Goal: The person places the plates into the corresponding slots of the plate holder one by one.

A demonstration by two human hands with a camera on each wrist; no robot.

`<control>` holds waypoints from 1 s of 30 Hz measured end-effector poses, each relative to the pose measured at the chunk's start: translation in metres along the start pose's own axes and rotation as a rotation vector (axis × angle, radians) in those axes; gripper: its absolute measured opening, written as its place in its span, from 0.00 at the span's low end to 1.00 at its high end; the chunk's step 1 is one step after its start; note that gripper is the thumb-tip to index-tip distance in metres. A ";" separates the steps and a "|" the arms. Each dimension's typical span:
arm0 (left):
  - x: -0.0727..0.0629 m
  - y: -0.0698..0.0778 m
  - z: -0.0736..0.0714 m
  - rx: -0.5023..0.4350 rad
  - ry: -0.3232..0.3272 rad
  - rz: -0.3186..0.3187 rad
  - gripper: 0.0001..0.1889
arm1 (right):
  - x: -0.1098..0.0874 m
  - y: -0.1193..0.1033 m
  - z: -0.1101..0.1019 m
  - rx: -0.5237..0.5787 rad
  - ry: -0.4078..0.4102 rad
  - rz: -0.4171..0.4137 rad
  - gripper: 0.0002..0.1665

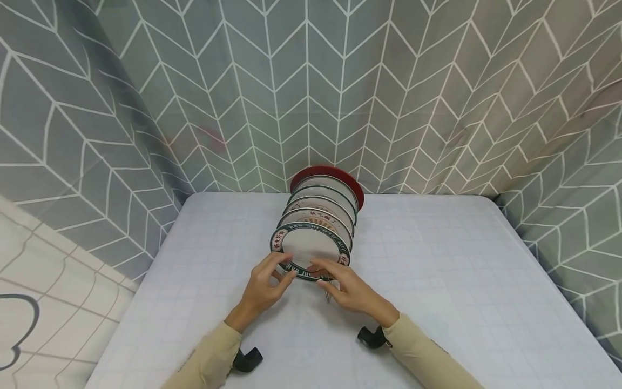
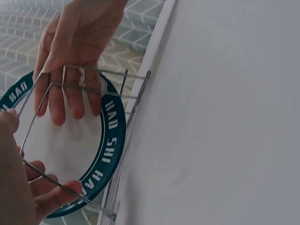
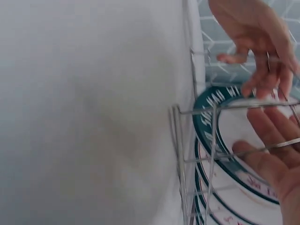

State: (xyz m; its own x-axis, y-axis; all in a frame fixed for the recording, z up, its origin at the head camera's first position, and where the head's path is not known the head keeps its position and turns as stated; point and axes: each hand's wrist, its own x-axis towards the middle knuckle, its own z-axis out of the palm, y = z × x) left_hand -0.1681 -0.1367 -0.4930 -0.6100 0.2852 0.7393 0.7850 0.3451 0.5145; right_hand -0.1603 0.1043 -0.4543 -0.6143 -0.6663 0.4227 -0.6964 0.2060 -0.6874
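Observation:
Both hands are at the near end of a silver wire plate rack (image 2: 133,101). My left hand (image 1: 264,286) holds its left side, the thumb in front and the fingers passing behind the wires. On the other side my right hand (image 1: 353,287) holds the rack, its thumb by a front corner and its fingers reaching behind the wires before the nearest plate. That plate (image 1: 311,244) is white with a dark green lettered rim and stands on edge. Behind it, several more plates (image 1: 316,216) stand in a row, ending with a red-rimmed one (image 1: 358,189).
The row stands near the back of a table (image 1: 437,259) with a white cloth. Patterned grey curtains (image 1: 340,97) hang behind and at the sides. A black strap-like piece (image 1: 247,360) shows at the left wrist, another (image 1: 371,337) at the right.

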 end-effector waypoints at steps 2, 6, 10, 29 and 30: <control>0.002 0.008 0.006 -0.003 -0.003 0.006 0.17 | -0.007 0.002 -0.008 0.027 -0.022 -0.001 0.28; 0.001 0.023 0.019 -0.016 -0.014 -0.011 0.18 | -0.022 0.004 -0.022 0.056 -0.042 -0.016 0.28; -0.003 0.035 0.031 -0.067 -0.029 -0.035 0.19 | -0.036 0.005 -0.035 0.090 -0.053 0.006 0.27; -0.014 0.041 0.043 -0.157 -0.008 0.000 0.23 | -0.050 0.008 -0.035 0.216 -0.004 0.096 0.25; -0.014 0.040 0.042 -0.151 -0.007 0.005 0.22 | -0.050 0.007 -0.035 0.213 -0.001 0.099 0.24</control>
State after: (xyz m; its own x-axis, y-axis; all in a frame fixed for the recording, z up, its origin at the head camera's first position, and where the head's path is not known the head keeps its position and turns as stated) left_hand -0.1326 -0.0887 -0.5008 -0.6065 0.2928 0.7392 0.7949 0.2055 0.5708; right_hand -0.1474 0.1636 -0.4597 -0.6756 -0.6508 0.3464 -0.5382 0.1144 -0.8350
